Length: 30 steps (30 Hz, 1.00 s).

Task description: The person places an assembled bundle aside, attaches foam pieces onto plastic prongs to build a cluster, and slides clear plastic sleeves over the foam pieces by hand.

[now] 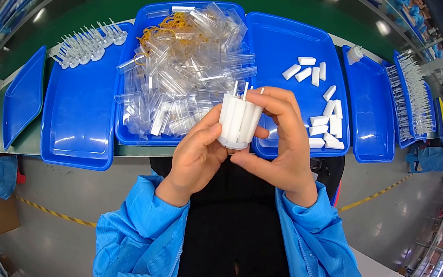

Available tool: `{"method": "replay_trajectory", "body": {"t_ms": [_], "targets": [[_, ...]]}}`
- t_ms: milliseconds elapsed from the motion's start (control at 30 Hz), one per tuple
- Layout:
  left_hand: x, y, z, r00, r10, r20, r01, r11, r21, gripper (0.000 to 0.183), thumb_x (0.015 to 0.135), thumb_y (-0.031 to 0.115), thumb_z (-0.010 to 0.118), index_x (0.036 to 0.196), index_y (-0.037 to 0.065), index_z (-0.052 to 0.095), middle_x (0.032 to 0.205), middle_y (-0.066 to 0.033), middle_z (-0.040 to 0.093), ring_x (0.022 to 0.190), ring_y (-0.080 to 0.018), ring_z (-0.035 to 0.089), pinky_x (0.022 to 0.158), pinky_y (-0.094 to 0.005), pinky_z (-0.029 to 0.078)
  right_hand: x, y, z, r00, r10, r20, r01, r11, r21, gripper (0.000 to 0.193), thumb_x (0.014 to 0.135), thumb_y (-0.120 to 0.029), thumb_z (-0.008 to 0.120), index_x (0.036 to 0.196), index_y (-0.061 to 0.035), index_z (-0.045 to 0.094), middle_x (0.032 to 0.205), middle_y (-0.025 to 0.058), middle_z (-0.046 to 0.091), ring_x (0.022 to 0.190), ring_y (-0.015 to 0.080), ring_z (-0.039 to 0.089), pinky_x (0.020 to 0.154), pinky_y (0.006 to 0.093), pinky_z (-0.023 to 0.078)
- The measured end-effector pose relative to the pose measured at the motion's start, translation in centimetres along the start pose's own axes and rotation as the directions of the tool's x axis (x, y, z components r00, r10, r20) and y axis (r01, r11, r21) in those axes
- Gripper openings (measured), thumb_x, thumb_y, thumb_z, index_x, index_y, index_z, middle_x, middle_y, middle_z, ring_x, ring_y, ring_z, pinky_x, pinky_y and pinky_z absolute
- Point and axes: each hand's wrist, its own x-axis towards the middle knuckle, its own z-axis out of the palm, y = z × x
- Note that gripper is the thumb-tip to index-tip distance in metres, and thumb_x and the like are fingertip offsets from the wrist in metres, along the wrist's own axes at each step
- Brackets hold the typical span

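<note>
Okay, so both hands are gripping the one white bundle [239,119], which is sitting upright at the near side of the two middle trays. The left hand [193,160] is clamping its left side, and the right hand [286,159] is pinching from the right, index finger up high by the thin rods [246,90], thumb down low near the clear base [232,144].

If I'm judging it right, the trick is squeezing gently and evenly, so the white pieces are lining up straight and none are sliding off. I'd be supporting that base and going easy on the rods, since they're probably bending easily.

As for containers: the left-middle tray [148,18] is overflowing with clear plastic pieces [170,83], with yellow rubber bands [176,21] tangling at its far end. The right-middle tray [280,45] is holding loose white blocks [335,126], mostly along its right side. Further left, another blue tray [80,118] is carrying stemmed parts [84,46] at its far end. Over on the right, a narrower tray [372,114] is holding one small whitish piece [354,54] at its far corner.
</note>
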Motion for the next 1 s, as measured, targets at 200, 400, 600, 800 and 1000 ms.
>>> {"method": "replay_trajectory", "body": {"t_ms": [200,400,600,800,1000], "targets": [[-0.2,-0.4,-0.3,0.998,0.067,0.013,-0.069,0.988,0.136,0.059,0.099,0.036,0.043,0.144,0.001,0.031,0.119,-0.0161,0.058,0.105,-0.0199,0.059,0.088,-0.0312,0.048,0.0,0.6,0.2,0.998,-0.061,-0.009,0.061,0.998,-0.017,0.061,0.062,-0.013,0.086,0.116,-0.0065,0.058,0.118,0.0142,0.056,0.112,0.0310,0.055,0.093,0.0391,0.046],[-0.2,-0.2,0.1,0.996,0.017,-0.090,-0.009,0.996,0.089,0.058,0.098,0.035,0.046,0.142,-0.001,0.035,0.113,-0.0143,0.056,0.101,-0.0200,0.058,0.086,-0.0315,0.048,-0.2,1.3,0.5,0.998,-0.062,-0.018,0.063,0.996,0.063,0.057,0.063,-0.012,0.086,0.112,-0.0088,0.057,0.119,0.0140,0.056,0.111,0.0307,0.055,0.093,0.0391,0.046],[-0.2,-0.2,-0.2,0.997,-0.011,-0.079,0.015,0.998,0.053,0.058,0.097,0.035,0.047,0.141,-0.001,0.035,0.113,-0.0146,0.056,0.099,-0.0201,0.058,0.087,-0.0324,0.047,-0.2,1.6,0.2,0.994,-0.105,0.007,0.104,0.992,0.069,0.057,0.063,-0.010,0.086,0.112,-0.0077,0.057,0.121,0.0142,0.055,0.113,0.0296,0.054,0.094,0.0381,0.046],[-0.6,-0.5,-1.0,0.999,0.035,-0.004,-0.034,0.999,0.027,0.067,0.092,0.037,0.053,0.143,-0.002,0.033,0.120,-0.0145,0.055,0.103,-0.0218,0.058,0.092,-0.0346,0.045,-0.1,0.8,-0.8,0.997,-0.055,-0.050,0.061,0.990,0.124,0.051,0.067,-0.011,0.083,0.111,-0.0029,0.059,0.119,0.0152,0.056,0.112,0.0282,0.055,0.094,0.0365,0.045],[-0.9,-0.7,-0.4,0.998,0.064,-0.010,-0.062,0.991,0.120,0.072,0.091,0.040,0.052,0.144,-0.004,0.032,0.126,-0.0141,0.051,0.114,-0.0221,0.051,0.104,-0.0357,0.035,-0.3,0.5,-0.9,0.996,-0.079,-0.044,0.081,0.995,0.058,0.041,0.069,-0.010,0.082,0.104,-0.0042,0.062,0.113,0.0137,0.058,0.105,0.0256,0.058,0.088,0.0344,0.046]]}}
